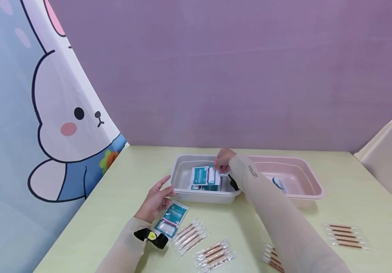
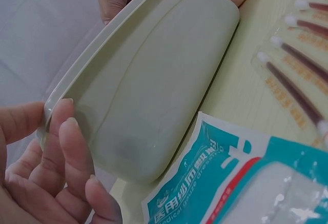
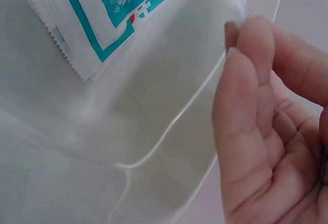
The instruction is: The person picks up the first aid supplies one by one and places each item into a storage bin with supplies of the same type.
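My left hand (image 1: 155,203) is at the front left corner of a grey plastic basin (image 1: 199,196). In the left wrist view, its fingers (image 2: 74,147) pinch the basin's rim. Inside that basin lie teal and white gauze dressing packets (image 1: 200,176). My right hand (image 1: 224,160) reaches over the basin, and its fingertips pinch the upper right edge of a gauze packet (image 1: 213,176); the right wrist view shows these fingers (image 3: 238,85) bent together, the pinched edge barely visible. Another gauze packet (image 1: 172,218) lies on the table beside my left wrist.
A pink basin (image 1: 306,178) stands against the grey one on the right, with a packet (image 1: 279,184) inside. Packs of brown-stemmed swabs lie along the front: one pack (image 1: 190,237), a second (image 1: 214,256), a third (image 1: 273,258) partly under my right sleeve, another (image 1: 345,236) far right.
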Tool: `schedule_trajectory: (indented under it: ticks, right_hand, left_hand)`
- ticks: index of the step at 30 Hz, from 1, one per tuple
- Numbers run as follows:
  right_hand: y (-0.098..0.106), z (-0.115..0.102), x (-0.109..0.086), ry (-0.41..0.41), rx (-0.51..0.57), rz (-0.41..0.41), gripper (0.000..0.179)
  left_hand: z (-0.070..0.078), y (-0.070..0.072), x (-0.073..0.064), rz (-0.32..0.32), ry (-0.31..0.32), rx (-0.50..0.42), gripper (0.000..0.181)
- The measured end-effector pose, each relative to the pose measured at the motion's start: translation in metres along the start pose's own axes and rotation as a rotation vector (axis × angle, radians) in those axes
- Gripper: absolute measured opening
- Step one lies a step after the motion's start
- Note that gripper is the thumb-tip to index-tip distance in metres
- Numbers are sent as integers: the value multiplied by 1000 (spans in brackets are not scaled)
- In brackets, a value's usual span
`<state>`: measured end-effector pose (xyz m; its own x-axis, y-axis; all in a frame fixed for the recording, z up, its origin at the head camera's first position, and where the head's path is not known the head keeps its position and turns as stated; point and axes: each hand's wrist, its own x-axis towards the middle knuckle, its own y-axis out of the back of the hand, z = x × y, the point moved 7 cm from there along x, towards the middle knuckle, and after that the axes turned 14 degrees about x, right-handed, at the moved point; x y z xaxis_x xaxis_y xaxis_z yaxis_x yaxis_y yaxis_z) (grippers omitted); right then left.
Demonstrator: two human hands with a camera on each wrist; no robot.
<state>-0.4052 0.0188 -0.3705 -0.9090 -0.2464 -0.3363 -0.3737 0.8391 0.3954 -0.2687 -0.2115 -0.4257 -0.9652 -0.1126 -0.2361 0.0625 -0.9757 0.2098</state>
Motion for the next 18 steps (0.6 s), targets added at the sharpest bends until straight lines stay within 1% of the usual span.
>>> schedule_trajectory:
  ticks: [4, 10, 14, 16, 18]
  right_hand:
    - [2, -1, 0, 12, -9, 11, 16]
    - [7, -6, 0, 51, 10, 7, 24]
    - [12, -10, -10, 80, -19, -9, 30]
    - [13, -14, -17, 90, -39, -20, 33]
    - [13, -19, -24, 110, -60, -43, 35]
  left_hand:
    - [2, 0, -1, -6, -11, -7, 54]
    - [6, 0, 1, 17, -21, 7, 52]
    - [9, -3, 1, 17, -34, 64, 51]
    - [9, -4, 0, 27, -37, 99, 51]
    - [10, -2, -1, 43, -39, 114, 49]
